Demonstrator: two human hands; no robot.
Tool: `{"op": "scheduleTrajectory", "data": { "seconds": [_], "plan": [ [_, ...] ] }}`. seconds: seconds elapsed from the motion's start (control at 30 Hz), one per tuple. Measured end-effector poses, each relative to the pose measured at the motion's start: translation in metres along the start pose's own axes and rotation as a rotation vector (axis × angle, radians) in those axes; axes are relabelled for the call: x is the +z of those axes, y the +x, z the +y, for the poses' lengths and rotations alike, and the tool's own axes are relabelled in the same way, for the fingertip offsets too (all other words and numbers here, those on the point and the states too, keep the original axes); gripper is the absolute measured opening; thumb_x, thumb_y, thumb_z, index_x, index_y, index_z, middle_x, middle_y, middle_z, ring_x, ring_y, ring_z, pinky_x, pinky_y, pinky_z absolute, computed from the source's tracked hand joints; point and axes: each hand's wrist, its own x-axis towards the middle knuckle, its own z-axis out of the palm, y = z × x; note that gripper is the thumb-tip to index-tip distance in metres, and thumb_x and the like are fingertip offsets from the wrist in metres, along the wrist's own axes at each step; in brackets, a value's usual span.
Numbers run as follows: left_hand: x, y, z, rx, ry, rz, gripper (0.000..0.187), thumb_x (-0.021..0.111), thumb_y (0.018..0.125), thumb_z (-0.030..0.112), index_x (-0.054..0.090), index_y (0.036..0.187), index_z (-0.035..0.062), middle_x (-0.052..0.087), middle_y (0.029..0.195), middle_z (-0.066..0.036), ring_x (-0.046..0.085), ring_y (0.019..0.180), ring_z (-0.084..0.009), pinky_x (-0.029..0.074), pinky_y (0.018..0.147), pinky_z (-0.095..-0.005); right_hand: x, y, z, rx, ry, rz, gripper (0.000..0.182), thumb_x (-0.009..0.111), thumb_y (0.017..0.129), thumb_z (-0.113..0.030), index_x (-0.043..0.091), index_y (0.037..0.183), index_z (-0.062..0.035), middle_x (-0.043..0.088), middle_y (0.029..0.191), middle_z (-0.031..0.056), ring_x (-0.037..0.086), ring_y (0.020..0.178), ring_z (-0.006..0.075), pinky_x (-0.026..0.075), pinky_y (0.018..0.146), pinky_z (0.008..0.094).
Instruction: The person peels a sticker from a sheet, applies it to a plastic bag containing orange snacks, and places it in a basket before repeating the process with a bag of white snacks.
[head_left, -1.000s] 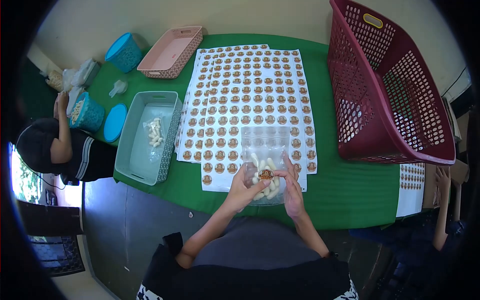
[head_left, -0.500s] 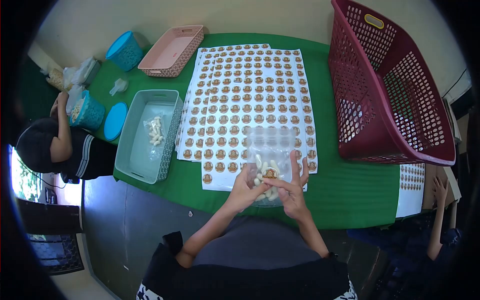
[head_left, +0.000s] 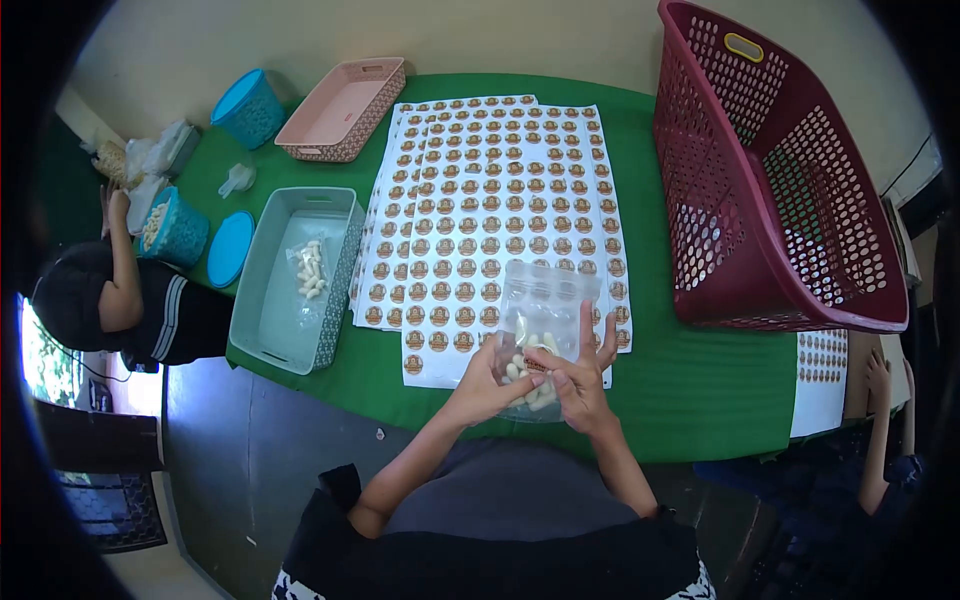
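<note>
A clear zip pouch with white oblong pieces inside is held upright over the front edge of the sticker sheets. My left hand grips its left side, with the thumb across the front. A round brown sticker lies against the pouch front, partly covered by fingers. At this sticker, my right hand has its index finger and thumb bent together, while its other fingers stretch up along the pouch's right side. Whether the sticker is fully stuck down cannot be seen.
A green basket holding a filled pouch stands left, near a pink basket and blue tubs. A tall maroon basket stands right. One person is at the left; another person's hand shows right.
My right index finger has bent in over the sticker, which now shows less and looks more tilted. The view has shifted slightly. The person at the left has moved a hand.
</note>
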Motion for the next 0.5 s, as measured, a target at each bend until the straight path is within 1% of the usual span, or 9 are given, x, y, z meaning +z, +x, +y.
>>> {"op": "scheduleTrajectory", "data": {
  "seconds": [0.1,0.33,0.4,0.47,0.5],
  "plan": [
    [0.001,0.0,0.0,-0.037,-0.005,-0.026,0.042,0.058,0.072,0.001,0.035,0.107,-0.0014,0.049,0.098,-0.009,0.05,0.087,-0.0125,0.044,0.073,-0.0253,-0.001,0.005,0.002,0.012,0.027,0.03,0.032,0.035,0.084,-0.037,0.06,0.099,-0.0225,0.006,0.136,0.012,-0.01,0.12,0.0362,-0.01,0.093,0.0474],
    [-0.004,0.004,0.003,0.022,-0.053,0.016,0.041,0.061,0.07,0.002,0.037,0.104,-0.0017,0.05,0.095,-0.008,0.05,0.086,-0.0117,0.044,0.073,-0.0246,0.005,-0.003,0.003,-0.043,0.003,-0.02,0.031,0.035,0.084,-0.037,0.059,0.099,-0.0239,0.005,0.136,0.0115,-0.009,0.12,0.0365,-0.011,0.092,0.0476],
    [-0.004,0.001,-0.006,-0.056,-0.002,0.0,0.039,0.062,0.07,0.003,0.039,0.102,-0.0018,0.05,0.094,-0.008,0.051,0.084,-0.011,0.044,0.071,-0.0243,0.001,-0.001,0.009,-0.001,0.021,0.0,0.029,0.036,0.084,-0.035,0.059,0.099,-0.0254,0.006,0.136,0.0115,-0.008,0.12,0.0367,-0.011,0.092,0.048],
    [-0.002,-0.001,-0.012,-0.024,0.009,-0.008,0.039,0.062,0.07,0.004,0.04,0.101,-0.0015,0.051,0.093,-0.007,0.051,0.084,-0.0106,0.044,0.07,-0.0239,-0.006,0.004,0.01,0.012,-0.007,0.021,0.029,0.037,0.083,-0.034,0.059,0.099,-0.0255,0.006,0.136,0.0116,-0.008,0.12,0.037,-0.011,0.092,0.0485],
    [-0.001,-0.001,-0.013,-0.066,0.001,-0.008,0.039,0.063,0.07,0.004,0.039,0.101,-0.0014,0.051,0.093,-0.007,0.051,0.084,-0.0107,0.044,0.07,-0.0238,-0.009,0.007,0.011,0.031,-0.032,0.037,0.028,0.038,0.083,-0.034,0.059,0.099,-0.0257,0.006,0.136,0.0118,-0.008,0.12,0.0372,-0.011,0.092,0.049]
  ]
}}
